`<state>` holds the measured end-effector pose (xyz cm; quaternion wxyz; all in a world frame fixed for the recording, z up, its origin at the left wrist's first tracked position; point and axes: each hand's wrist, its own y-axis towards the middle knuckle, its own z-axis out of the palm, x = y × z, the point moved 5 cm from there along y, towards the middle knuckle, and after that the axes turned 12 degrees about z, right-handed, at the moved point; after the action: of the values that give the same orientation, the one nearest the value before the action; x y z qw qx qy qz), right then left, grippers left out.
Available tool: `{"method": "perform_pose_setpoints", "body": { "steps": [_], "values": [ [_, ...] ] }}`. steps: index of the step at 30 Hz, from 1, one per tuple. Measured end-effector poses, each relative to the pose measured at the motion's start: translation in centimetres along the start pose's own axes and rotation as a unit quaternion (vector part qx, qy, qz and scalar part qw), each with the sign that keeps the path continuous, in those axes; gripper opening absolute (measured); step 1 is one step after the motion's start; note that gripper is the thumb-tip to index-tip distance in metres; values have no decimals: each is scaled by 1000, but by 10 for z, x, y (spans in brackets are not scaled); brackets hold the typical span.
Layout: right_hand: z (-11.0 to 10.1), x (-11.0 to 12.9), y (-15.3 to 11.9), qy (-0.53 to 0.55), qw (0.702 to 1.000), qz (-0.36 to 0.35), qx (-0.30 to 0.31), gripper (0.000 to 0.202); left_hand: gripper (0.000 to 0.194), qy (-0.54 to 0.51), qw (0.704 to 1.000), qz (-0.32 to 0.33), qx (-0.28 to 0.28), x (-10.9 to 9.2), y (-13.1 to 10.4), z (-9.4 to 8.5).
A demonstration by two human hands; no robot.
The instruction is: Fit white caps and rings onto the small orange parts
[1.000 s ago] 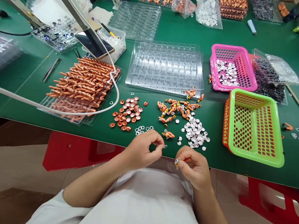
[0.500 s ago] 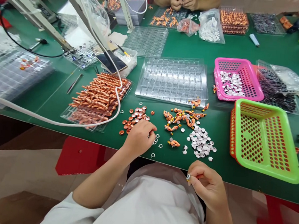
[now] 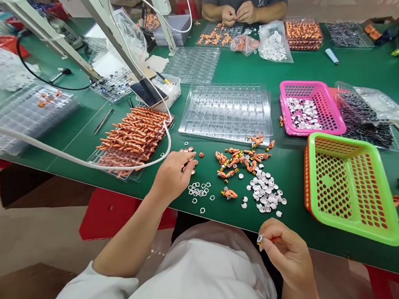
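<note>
My left hand [image 3: 173,174] is over the small copper-orange cups [image 3: 191,149], covering most of them. Its thumb and forefinger are spread apart, with cups between and below them. Close to its wrist lies a cluster of white rings [image 3: 198,190]. Beyond the table's front edge, my right hand [image 3: 283,250] pinches a small orange-and-yellow piece [image 3: 260,242] with a white ring at its end. Most of that piece is hidden by the fingers. Between my hands lie curved orange parts with yellow bits [image 3: 235,159] and a heap of white caps [image 3: 267,192].
A green basket [image 3: 353,226] and a pink basket [image 3: 311,131] stand at the right. Clear trays [image 3: 227,110] lie behind the parts. A stack of orange pieces [image 3: 134,132] and a white cable [image 3: 114,166] are at the left. Across the table, another person's hands [image 3: 237,14] work.
My left hand has moved left and slightly up from the white rings to the orange cups, uncovering the rings. My right hand still pinches its piece, a little further right. The view has shifted slightly.
</note>
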<state>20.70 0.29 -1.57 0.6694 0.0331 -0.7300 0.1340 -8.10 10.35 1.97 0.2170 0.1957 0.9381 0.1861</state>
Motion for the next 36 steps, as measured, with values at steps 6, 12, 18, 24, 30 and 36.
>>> {"method": "perform_pose_setpoints", "body": {
  "steps": [6, 12, 18, 24, 30, 36],
  "values": [
    [5, -1, 3, -8, 1000, 8, -1, 14, 19, -50, 997, 52, 13, -26, 5, 15],
    [7, 0, -1, -18, 1000, 14, 5, 14, 20, -30, 998, 38, 33, -17, 26, 8],
    [2, -3, -4, -16, 1000, 24, -11, 18, 19, 29, 984, -24, 176, 26, 29, 7],
    [8, -6, -2, -28, 999, 19, 2, 17, 16, 21, 975, -30, 221, 36, 24, 20],
    [13, -8, -1, -29, 999, 27, 10, 15, 11, 18, 978, -33, 205, 36, 26, 22],
    [11, -6, 1, -20, 999, 14, -27, 14, 10, -85, 989, -66, 100, 3, 23, 5]
  ]
}}
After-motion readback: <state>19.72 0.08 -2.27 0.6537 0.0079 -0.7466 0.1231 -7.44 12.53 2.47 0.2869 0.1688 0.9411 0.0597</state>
